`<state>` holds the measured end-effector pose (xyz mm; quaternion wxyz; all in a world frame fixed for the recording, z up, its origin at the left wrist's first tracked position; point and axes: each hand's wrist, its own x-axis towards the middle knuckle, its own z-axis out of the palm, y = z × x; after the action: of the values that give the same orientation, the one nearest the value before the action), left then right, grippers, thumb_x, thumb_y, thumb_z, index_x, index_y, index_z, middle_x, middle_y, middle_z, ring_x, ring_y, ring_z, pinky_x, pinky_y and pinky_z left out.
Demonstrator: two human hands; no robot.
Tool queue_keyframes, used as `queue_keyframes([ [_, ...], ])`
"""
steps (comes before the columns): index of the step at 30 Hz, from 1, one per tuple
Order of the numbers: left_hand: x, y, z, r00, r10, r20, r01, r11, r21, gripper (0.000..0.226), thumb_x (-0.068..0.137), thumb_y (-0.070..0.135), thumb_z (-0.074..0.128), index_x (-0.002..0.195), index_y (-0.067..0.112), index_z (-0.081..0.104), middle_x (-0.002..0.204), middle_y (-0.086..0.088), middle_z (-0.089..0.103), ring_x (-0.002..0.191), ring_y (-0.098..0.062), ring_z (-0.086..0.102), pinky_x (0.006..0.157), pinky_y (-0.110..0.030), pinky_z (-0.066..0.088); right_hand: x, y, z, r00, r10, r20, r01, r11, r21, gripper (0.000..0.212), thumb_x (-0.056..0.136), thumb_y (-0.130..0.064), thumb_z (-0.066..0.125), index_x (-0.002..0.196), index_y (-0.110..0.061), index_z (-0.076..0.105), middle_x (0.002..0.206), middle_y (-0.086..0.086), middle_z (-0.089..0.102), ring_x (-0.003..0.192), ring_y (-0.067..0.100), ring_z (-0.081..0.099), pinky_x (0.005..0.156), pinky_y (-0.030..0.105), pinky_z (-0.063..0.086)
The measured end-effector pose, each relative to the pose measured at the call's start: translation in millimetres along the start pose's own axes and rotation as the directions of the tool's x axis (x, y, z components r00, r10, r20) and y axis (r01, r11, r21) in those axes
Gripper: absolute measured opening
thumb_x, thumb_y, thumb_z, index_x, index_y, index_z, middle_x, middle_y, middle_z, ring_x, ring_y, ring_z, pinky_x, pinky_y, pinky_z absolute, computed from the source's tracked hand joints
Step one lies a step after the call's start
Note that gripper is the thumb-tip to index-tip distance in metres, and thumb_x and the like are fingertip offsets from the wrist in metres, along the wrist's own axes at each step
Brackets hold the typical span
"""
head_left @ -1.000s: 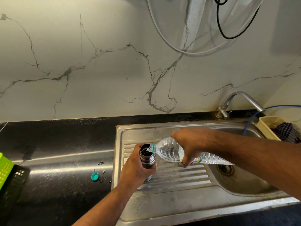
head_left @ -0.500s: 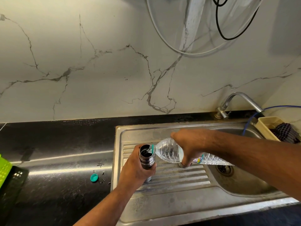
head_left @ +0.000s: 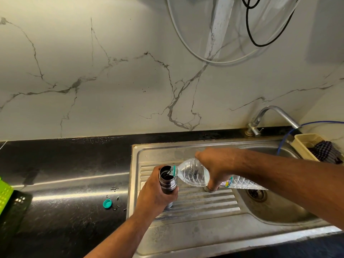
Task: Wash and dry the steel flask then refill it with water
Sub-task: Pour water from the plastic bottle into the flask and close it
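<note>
The steel flask (head_left: 167,181) stands upright with its mouth open on the ribbed drainboard (head_left: 204,203) of the sink. My left hand (head_left: 154,196) grips it round the body. My right hand (head_left: 216,168) holds a clear plastic water bottle (head_left: 193,174) tipped nearly flat, its green-ringed neck at the flask's rim. Water runs from the bottle into the flask. The bottle's rear end reaches over the sink basin.
A teal bottle cap (head_left: 107,203) lies on the black counter (head_left: 65,183) left of the sink, among small dark bits. The tap (head_left: 275,116) and a beige basket (head_left: 305,146) with a checked cloth sit at the back right. A green crate (head_left: 4,194) is at the left edge.
Both hands hold their places; the pour goes on. Only the view has shifted slightly.
</note>
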<state>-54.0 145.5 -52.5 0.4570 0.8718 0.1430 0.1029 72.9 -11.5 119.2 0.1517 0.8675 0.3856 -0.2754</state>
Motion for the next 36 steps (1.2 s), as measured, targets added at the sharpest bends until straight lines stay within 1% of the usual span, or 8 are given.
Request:
queue_keyframes([
  [4,-0.5,0.2,0.0,1.000,0.000,-0.001,0.000,1.000,0.001,0.081,0.069,0.038,0.090,0.128,0.050,0.036,0.116,0.025,0.058,0.102,-0.004,0.062,0.086,-0.016,0.052,-0.2,-0.9,-0.4,1.000,0.001,0.000,-0.001,1.000,0.001,0.085,0.076,-0.033,0.088,0.143,-0.016,0.039,0.108,-0.001,0.051,0.096,0.016,0.053,0.070,0.025,0.045],
  [10,0.3,0.4,-0.3,1.000,-0.002,-0.004,0.002,1.000,-0.007,0.079,0.068,0.039,0.089,0.126,0.053,0.037,0.114,0.024,0.061,0.099,-0.002,0.064,0.082,-0.014,0.052,1.8,0.2,1.8,1.000,0.002,-0.003,-0.002,1.000,-0.006,0.084,0.075,-0.034,0.089,0.142,-0.017,0.041,0.120,0.004,0.058,0.097,0.016,0.054,0.074,0.025,0.047],
  [12,0.3,-0.1,0.2,1.000,-0.002,-0.005,0.002,1.000,-0.009,0.080,0.068,0.038,0.089,0.128,0.051,0.038,0.116,0.023,0.061,0.101,-0.004,0.064,0.084,-0.016,0.053,2.0,0.3,1.7,1.000,0.001,-0.004,-0.001,1.000,-0.011,0.084,0.075,-0.034,0.089,0.142,-0.017,0.041,0.123,0.005,0.059,0.098,0.016,0.054,0.074,0.026,0.047],
  [16,0.5,-1.3,0.7,1.000,-0.002,-0.001,0.002,1.000,-0.010,0.081,0.069,0.038,0.090,0.130,0.049,0.038,0.119,0.022,0.061,0.103,-0.006,0.064,0.087,-0.017,0.054,3.2,0.2,1.2,1.000,0.006,-0.001,-0.006,1.000,-0.004,0.085,0.075,-0.034,0.089,0.142,-0.017,0.041,0.124,0.005,0.059,0.100,0.017,0.055,0.077,0.026,0.049],
  [23,0.7,-1.2,0.8,1.000,-0.003,-0.003,0.003,1.000,-0.016,0.080,0.069,0.038,0.089,0.131,0.046,0.040,0.118,0.021,0.062,0.103,-0.006,0.064,0.086,-0.017,0.054,1.6,-0.1,0.0,1.000,0.006,0.001,-0.006,1.000,-0.015,0.084,0.076,-0.034,0.089,0.142,-0.016,0.040,0.125,0.005,0.059,0.098,0.017,0.053,0.075,0.026,0.046],
  [29,0.6,0.2,0.6,1.000,-0.001,-0.004,0.001,1.000,-0.008,0.080,0.069,0.038,0.090,0.128,0.050,0.037,0.116,0.024,0.060,0.101,-0.005,0.064,0.083,-0.013,0.052,1.7,-1.5,-0.5,1.000,0.007,0.000,-0.007,1.000,-0.021,0.084,0.076,-0.034,0.089,0.143,-0.016,0.041,0.128,0.006,0.059,0.099,0.016,0.052,0.077,0.027,0.046],
  [33,0.5,0.5,0.7,1.000,-0.004,0.002,0.004,1.000,-0.005,0.082,0.069,0.038,0.090,0.127,0.054,0.033,0.113,0.027,0.056,0.097,0.000,0.061,0.080,-0.010,0.049,1.0,-1.5,-1.3,1.000,0.004,0.006,-0.004,1.000,-0.018,0.084,0.076,-0.034,0.088,0.143,-0.016,0.041,0.129,0.006,0.059,0.100,0.016,0.051,0.078,0.026,0.046],
  [36,0.3,-1.2,1.0,1.000,-0.007,0.000,0.007,1.000,-0.005,0.082,0.068,0.039,0.090,0.128,0.053,0.035,0.115,0.026,0.058,0.101,-0.002,0.063,0.083,-0.014,0.052,0.3,-1.5,-1.7,1.000,0.007,0.014,-0.007,1.000,-0.014,0.084,0.077,-0.033,0.088,0.144,-0.015,0.040,0.129,0.007,0.058,0.100,0.016,0.051,0.078,0.026,0.046],
])
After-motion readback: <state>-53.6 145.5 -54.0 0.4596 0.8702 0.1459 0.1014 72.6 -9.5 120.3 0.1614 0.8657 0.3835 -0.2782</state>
